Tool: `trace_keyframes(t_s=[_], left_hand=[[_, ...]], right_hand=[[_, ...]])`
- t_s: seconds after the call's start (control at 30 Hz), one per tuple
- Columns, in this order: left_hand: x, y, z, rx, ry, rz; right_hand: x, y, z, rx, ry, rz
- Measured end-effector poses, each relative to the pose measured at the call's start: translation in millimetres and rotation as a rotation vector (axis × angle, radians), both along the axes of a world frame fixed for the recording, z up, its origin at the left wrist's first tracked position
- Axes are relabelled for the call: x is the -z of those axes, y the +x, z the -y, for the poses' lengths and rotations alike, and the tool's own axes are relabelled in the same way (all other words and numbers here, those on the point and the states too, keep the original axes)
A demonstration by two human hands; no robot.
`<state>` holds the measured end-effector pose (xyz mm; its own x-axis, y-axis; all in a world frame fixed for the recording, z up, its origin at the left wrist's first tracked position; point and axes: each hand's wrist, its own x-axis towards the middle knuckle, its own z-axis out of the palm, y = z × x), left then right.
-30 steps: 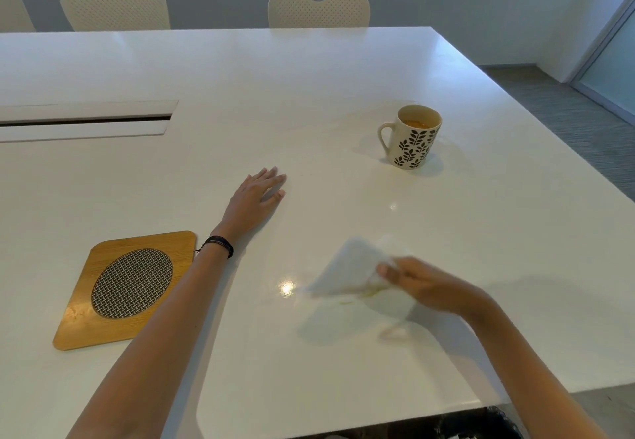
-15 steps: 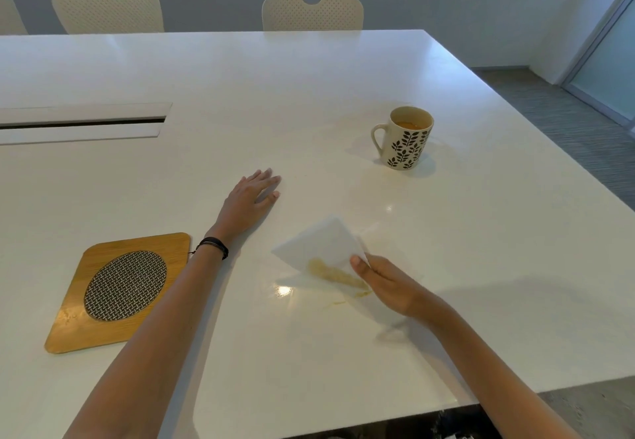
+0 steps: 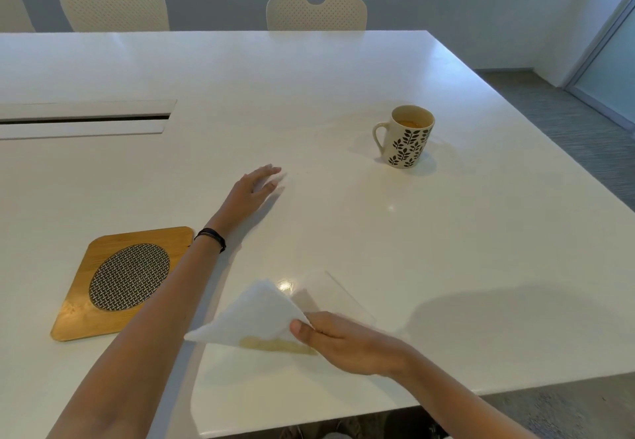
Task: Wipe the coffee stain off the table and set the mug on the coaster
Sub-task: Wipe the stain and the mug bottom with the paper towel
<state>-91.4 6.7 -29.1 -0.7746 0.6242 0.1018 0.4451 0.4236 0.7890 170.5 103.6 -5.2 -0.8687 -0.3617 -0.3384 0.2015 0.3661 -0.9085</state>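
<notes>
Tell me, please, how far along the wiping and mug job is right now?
Partly done. The right hand holds a white cloth with a brown smear on its lower edge, so coffee has been picked up; I see no clear stain on the table nearby. The left hand rests flat. Left to do: the mug stands on the table, far from the coaster.

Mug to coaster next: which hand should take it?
Left, probably. The left hand is open and empty, between the mug and the coaster. The right hand holds the stained napkin.
</notes>
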Motion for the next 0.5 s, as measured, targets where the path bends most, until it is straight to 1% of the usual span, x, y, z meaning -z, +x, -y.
trace_keyframes(t_s=[0.07, 0.13, 0.2, 0.23, 0.27, 0.3, 0.33, 0.37, 0.43, 0.5], left_hand=[[-6.7, 6.2, 3.0, 0.001, 0.094, 0.098], [-12.3, 11.8, 5.0, 0.003, 0.148, 0.157], [-18.5, 17.8, 8.2, 0.017, 0.217, 0.221], [-22.0, 21.6, 9.6, 0.026, 0.25, 0.254], [-26.1, 26.7, 10.3, 0.04, 0.282, 0.292], [-31.9, 34.4, 9.8, 0.055, 0.308, 0.329], [-37.9, 42.1, 7.8, 0.064, 0.33, 0.376], [-43.8, 49.5, 5.0, 0.077, 0.347, 0.427], [-53.5, 60.6, -1.6, 0.139, 0.353, 0.522], [-62.5, 70.6, -7.7, 0.214, 0.319, 0.557]], right_hand=[[-4.5, 0.3, 5.6, 0.065, -0.169, 0.091], [-10.3, -2.6, 9.0, 0.21, -0.401, 0.212], [-9.4, -13.0, 3.3, 0.382, -0.637, 0.264], [-13.6, -20.2, 0.3, 0.413, -0.76, 0.28], [-16.5, -27.9, -4.0, 0.454, -0.869, 0.211], [-17.8, -35.4, -10.7, 0.545, -0.98, 0.141], [-23.5, -41.9, -20.0, 0.635, -1.064, 0.116], [-27.5, -48.0, -31.9, 0.721, -1.154, 0.141], [-35.1, -56.5, -53.6, 0.818, -1.157, 0.018], [-41.5, -64.1, -68.4, 0.856, -1.149, -0.06]])
